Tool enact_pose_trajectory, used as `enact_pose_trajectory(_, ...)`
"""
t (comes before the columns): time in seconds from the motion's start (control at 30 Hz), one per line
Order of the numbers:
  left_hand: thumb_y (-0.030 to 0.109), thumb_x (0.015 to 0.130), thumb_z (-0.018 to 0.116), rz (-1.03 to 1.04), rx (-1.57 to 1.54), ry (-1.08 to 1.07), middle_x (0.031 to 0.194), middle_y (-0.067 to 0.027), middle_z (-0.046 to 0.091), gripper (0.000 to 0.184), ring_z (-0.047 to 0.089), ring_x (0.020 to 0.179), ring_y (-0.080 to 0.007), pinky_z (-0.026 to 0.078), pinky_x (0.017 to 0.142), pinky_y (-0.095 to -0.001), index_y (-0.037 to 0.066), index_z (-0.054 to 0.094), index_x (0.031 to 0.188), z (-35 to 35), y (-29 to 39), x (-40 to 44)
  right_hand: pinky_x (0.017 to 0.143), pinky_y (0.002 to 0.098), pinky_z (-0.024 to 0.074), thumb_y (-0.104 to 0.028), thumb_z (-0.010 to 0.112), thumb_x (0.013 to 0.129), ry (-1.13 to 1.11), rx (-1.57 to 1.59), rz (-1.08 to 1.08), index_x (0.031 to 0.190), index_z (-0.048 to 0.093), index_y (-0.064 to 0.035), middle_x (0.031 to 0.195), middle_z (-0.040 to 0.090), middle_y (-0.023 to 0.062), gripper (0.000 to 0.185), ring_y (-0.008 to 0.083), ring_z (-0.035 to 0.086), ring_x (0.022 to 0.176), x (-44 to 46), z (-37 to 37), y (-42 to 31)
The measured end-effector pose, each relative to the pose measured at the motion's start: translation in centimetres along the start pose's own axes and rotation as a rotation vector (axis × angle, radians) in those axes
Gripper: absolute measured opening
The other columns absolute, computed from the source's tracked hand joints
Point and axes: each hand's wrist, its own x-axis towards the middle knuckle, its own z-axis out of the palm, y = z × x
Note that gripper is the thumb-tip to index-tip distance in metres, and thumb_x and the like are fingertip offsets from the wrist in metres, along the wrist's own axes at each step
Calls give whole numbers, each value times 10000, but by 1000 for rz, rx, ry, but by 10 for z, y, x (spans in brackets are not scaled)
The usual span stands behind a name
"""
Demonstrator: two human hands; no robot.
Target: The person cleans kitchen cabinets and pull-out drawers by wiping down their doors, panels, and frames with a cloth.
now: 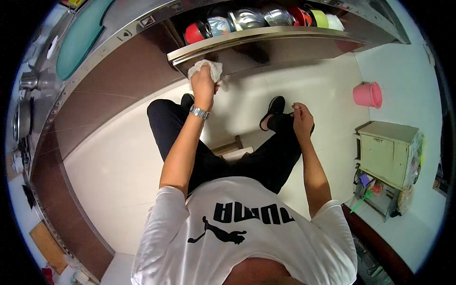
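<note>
My left hand (203, 89), with a metal-banded watch (199, 112) on its wrist, is closed around a crumpled white cloth (212, 70). The cloth lies against the left end of the brown front of a pulled-out drawer (266, 51). My right hand (302, 119) rests by my right knee with its fingers curled in, and nothing shows in it. Inside the drawer stands a row of containers, among them a red one (194, 33), shiny metal ones (249, 19) and a yellow-green one (319, 19).
I sit on a low stool (237, 155) on a pale tiled floor (114, 175). A counter with a teal board (78, 45) runs along the left. At right are a pink bucket (366, 95) and a small pale green cabinet (384, 147) with items beneath it.
</note>
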Motion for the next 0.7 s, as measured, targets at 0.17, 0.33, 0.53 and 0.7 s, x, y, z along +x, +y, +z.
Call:
enact_pose_trajectory(0.17, 315, 902, 465, -25, -34, -26, 458, -23, 458, 457, 414, 340, -118, 315, 339, -265, 76, 466, 513, 28, 22, -11, 617, 327, 490, -199, 548, 883, 32, -56, -77, 1006, 624, -26, 829, 652, 142, 226, 249, 633, 668, 1, 1, 3)
enact_pose_trajectory(0.33, 320, 877, 531, 61, 107, -120, 425, -30, 443, 464, 401, 352, -114, 335, 362, -277, 43, 459, 511, 20, 17, -30, 685, 338, 494, -196, 556, 877, -8, -91, -68, 1060, 600, -25, 938, 650, 140, 254, 261, 635, 762, 2, 10, 8)
enact_pose_trajectory(0.53, 408, 831, 579, 239, 820, -475, 498, -167, 561, 495, 604, 498, -277, 465, 513, -374, -22, 545, 588, 15, 26, -64, 790, 292, 452, -188, 523, 906, -278, 553, -156, 1094, 575, -11, 979, 632, 67, 264, 143, 571, 895, -8, 48, -113)
enact_pose_trajectory(0.7, 401, 817, 598, 511, 1075, -567, 548, -219, 541, 466, 551, 527, -369, 425, 510, -431, -25, 556, 631, 7, 19, -64, 751, 244, 401, -150, 532, 897, -543, 990, 214, 988, 593, 10, 852, 563, 10, 194, 86, 487, 795, -12, 81, -137)
